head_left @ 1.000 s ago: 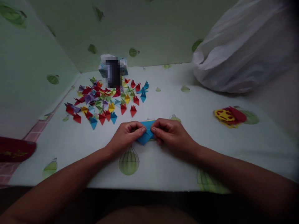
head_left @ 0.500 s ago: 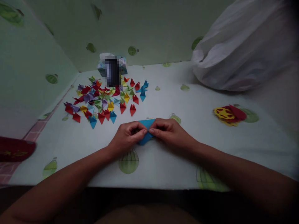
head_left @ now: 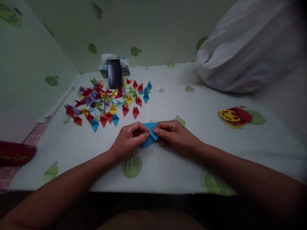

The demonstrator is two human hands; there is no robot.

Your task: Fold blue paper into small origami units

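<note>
A sheet of blue origami paper (head_left: 150, 127), partly folded, is held between my two hands above the table. My left hand (head_left: 133, 135) pinches its left side between thumb and fingers. My right hand (head_left: 174, 134) grips the right side, its thumb pressing near a narrow raised flap in the middle. A thin pale yellow edge shows along the top of the paper. My fingers hide much of both sides. Beyond my left hand lies a heap of small folded paper pieces (head_left: 103, 120) in red, blue, yellow, green and purple.
A tissue box (head_left: 126, 67) stands at the back wall behind a dark pixelated object (head_left: 114, 74). On the right are a large white plastic bag (head_left: 240, 54) and red and yellow cut-outs (head_left: 231, 116). A dark red item (head_left: 16, 154) sits at the left edge of the table (head_left: 163, 172).
A narrow flap now stands out in the middle of the blue paper, where it was flatter before. My thumbs have shifted slightly; both hands keep their hold.
</note>
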